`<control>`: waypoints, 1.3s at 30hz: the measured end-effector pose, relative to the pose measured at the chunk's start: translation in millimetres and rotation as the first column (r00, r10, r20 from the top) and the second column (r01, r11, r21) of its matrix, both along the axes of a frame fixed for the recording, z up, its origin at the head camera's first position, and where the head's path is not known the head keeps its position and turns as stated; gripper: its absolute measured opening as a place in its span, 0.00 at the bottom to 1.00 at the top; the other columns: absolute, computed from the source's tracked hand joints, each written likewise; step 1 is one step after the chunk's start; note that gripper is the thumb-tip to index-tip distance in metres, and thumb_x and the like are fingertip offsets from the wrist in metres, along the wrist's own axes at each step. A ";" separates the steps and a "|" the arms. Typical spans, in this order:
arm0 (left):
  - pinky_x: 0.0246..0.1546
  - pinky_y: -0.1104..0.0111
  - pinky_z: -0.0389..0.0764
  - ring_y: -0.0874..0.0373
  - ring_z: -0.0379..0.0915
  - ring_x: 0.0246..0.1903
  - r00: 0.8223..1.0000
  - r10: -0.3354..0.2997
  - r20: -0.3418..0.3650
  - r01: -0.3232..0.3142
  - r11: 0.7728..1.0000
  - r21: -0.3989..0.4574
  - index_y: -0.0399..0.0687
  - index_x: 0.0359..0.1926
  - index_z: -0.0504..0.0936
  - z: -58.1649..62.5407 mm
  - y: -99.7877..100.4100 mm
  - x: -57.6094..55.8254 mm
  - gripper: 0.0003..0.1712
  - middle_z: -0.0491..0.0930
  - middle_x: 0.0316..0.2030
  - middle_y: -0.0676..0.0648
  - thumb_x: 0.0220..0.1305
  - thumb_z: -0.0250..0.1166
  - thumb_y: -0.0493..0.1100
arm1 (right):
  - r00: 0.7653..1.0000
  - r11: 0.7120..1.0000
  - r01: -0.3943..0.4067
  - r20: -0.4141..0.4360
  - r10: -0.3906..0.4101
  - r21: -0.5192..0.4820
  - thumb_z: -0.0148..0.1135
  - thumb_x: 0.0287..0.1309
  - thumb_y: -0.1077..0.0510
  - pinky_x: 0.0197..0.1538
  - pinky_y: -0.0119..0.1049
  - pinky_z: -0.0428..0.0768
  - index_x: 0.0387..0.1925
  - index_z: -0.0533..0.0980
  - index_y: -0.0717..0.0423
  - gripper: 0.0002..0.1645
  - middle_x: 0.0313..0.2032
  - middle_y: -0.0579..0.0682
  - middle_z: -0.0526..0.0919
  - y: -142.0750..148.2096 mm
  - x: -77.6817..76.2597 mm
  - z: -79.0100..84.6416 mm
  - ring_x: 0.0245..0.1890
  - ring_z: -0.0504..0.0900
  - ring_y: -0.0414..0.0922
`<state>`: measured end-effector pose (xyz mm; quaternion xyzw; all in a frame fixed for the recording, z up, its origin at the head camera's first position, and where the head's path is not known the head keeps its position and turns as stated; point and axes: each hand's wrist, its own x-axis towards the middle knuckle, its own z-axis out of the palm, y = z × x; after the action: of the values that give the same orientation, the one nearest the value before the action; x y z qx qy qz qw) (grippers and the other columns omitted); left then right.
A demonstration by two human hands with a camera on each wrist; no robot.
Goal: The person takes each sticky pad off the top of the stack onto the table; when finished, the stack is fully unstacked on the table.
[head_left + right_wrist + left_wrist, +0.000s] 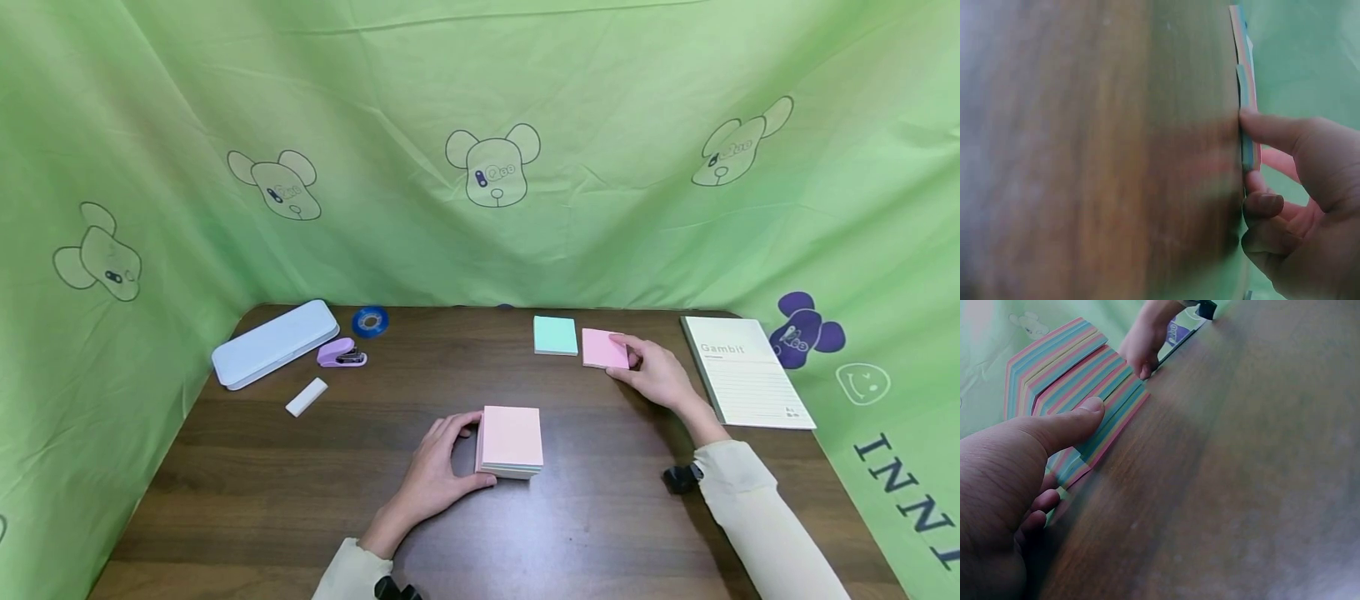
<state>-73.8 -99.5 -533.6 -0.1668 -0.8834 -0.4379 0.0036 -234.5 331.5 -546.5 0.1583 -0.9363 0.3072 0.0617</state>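
Near the middle of the table, a tall stack of sticky notes (512,437) has a pale pink top. Its sides show pink, blue, green and yellow layers in the left wrist view. My left hand (435,475) holds the stack's left side, thumb on the near face and fingers toward the far side. Farther back, my right hand (660,377) grips a thin pink sticky note pad (602,348) by its right edge, thumb at the near side. In the right wrist view, the thumb and fingers pinch this pad (1247,140), low at the tabletop. Just left of it lies a mint-green sticky note pad (555,336).
A Gambit notepad (750,375) lies at the right edge. On the left are a pale blue case (276,343), blue tape (358,322), a purple stapler (333,353) and a white eraser (306,397). Green curtain (420,242) borders the brown table (247,500).
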 end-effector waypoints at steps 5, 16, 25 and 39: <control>0.61 0.54 0.79 0.57 0.76 0.60 1.000 0.000 -0.005 0.000 1.000 -0.004 0.56 0.77 0.76 0.0 -1.0 -0.3 0.54 0.83 0.63 0.56 0.50 0.91 0.54 | 0.999 0.995 0.045 0.003 -0.045 0.084 0.80 0.65 0.47 0.38 0.43 0.70 0.72 0.81 0.52 0.37 0.33 0.47 0.78 -8.2 -5.7 4.4 0.35 0.75 0.46; 0.61 0.54 0.79 0.57 0.77 0.60 1.000 -0.008 -0.009 0.008 1.000 0.005 0.57 0.77 0.76 -2.1 -0.6 -0.1 0.54 0.82 0.64 0.57 0.51 0.91 0.55 | 0.999 0.995 0.049 0.011 -0.050 0.092 0.78 0.66 0.47 0.37 0.46 0.71 0.74 0.80 0.49 0.37 0.33 0.47 0.76 -9.5 -23.0 -7.1 0.36 0.74 0.47; 0.60 0.55 0.80 0.57 0.77 0.59 1.000 -0.001 -0.028 0.001 1.000 0.003 0.55 0.76 0.76 -2.2 -2.0 0.0 0.54 0.83 0.63 0.55 0.50 0.92 0.53 | 0.999 0.990 0.025 0.022 -0.028 0.140 0.74 0.70 0.45 0.37 0.46 0.72 0.78 0.77 0.47 0.38 0.35 0.48 0.77 -14.0 -28.2 -11.7 0.38 0.76 0.50; 0.59 0.55 0.80 0.57 0.77 0.58 0.998 -0.010 -0.055 0.010 1.000 0.002 0.55 0.77 0.76 -5.3 -0.6 0.0 0.53 0.83 0.62 0.55 0.51 0.91 0.54 | 0.999 0.991 0.031 0.023 -0.035 0.132 0.76 0.70 0.47 0.36 0.46 0.72 0.78 0.77 0.50 0.39 0.35 0.48 0.78 -7.9 -22.9 -10.3 0.35 0.75 0.48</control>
<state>-73.8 -100.1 -539.0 -0.1832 -0.8817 -0.4341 0.0259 -257.4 323.6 -556.8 0.1425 -0.9578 0.2457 0.0442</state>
